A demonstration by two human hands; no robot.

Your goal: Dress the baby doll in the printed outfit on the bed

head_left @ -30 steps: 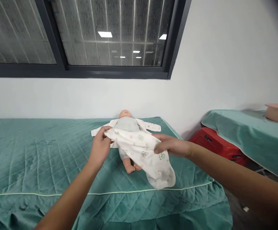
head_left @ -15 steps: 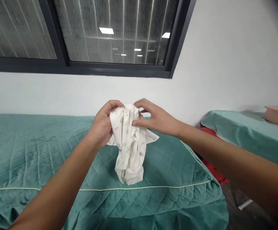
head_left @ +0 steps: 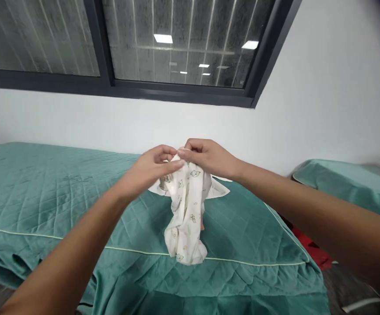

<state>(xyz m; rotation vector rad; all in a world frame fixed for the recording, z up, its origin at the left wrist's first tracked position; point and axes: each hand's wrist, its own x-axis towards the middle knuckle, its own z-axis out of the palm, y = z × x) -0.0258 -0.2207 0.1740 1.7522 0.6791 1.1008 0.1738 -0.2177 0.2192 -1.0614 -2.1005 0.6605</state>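
Observation:
A white baby garment (head_left: 190,205), soft and printed with small greenish drawings, hangs in gathered folds above the green bed cover. My right hand (head_left: 211,155) pinches its top edge between thumb and curled fingers. From the other side, my left hand (head_left: 153,168) grips the same edge, thumb lying across the fabric and fingertips close to the right thumb. White cloth (head_left: 218,189) with a pointed corner lies behind the garment on the bed. A small skin-toned piece (head_left: 202,221) shows past the garment's right side; what it belongs to is hidden.
The bed's quilted green cover (head_left: 78,192) has pale piping along its edge. A dark-framed window (head_left: 176,89) sits in the white wall behind. At the right stand another green-covered surface (head_left: 347,175) and something red (head_left: 311,249) below it.
Both hands have drawn together at the garment's top, and the left thumb now lies over its front. The garment's folds have turned and bunched differently. The view has shifted slightly left.

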